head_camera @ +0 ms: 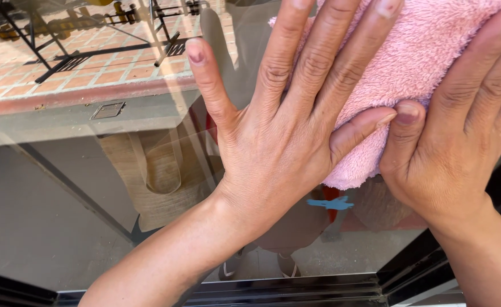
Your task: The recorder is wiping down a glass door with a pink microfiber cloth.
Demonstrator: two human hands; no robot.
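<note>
Against the glass pane [63, 187], both hands were spread flat, pressing a pink fluffy cloth [401, 68] onto it. Left hand [284, 136] lay open, fingers splayed and pointing up, palm side on the glass; its thumb and the inner fingers overlapped the cloth's left edge, the little finger apart on bare glass. Right hand [460, 148] lay open too, fingers flat over the cloth's right part, thumb pushed against the cloth's lower edge, touching the left thumb tip. Neither hand clenched; the cloth was pinned under the fingers, not pinched in a fist.

Cloth sat at the pane's upper right, running out of frame at top. Pane was clear with faint reflections. Through it, at the upper left of the pane: brick-pattern paving [91, 71], black metal furniture legs [57, 59], a reddish curb strip [80, 95], and a small square metal cover [108, 110] on grey concrete. Below the hands, seen in the pane: a beige bag [159, 176], a small blue mark [330, 203], and feet in sandals [259, 266]. Dark frame rail [296, 290] ran along the pane's bottom and up its right side.
</note>
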